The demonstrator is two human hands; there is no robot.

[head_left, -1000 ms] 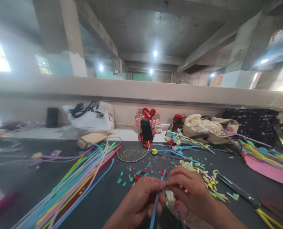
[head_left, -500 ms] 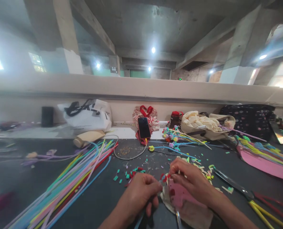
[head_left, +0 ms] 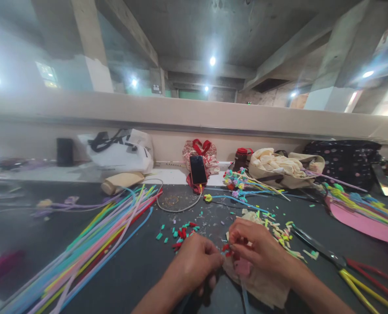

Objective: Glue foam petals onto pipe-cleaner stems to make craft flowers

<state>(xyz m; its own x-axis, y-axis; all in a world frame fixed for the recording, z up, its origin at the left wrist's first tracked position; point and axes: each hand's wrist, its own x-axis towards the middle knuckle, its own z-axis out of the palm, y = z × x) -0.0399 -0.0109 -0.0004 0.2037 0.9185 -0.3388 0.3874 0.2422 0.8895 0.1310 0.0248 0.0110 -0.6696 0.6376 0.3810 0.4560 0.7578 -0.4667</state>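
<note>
While tabletop [head_left: 131, 266] spreads beside left hand [head_left: 197, 261], its fingers pinch blue stem [head_left: 224, 254]; right hand [head_left: 254, 244] pinches red piece [head_left: 225, 248].

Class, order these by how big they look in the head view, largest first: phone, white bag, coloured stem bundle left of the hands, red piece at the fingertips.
1. Coloured stem bundle
2. White bag
3. Phone
4. Red piece, partly hidden

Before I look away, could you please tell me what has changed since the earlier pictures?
The left hand has eased slightly back; its fingertips, close against those of the right hand a second ago, now stand slightly apart from them. The red-and-blue piece, which showed beyond both, now sits between the hands, at the left fingertips; whether the right grips it is unclear. The phone and bundle of stems stayed put.
</note>
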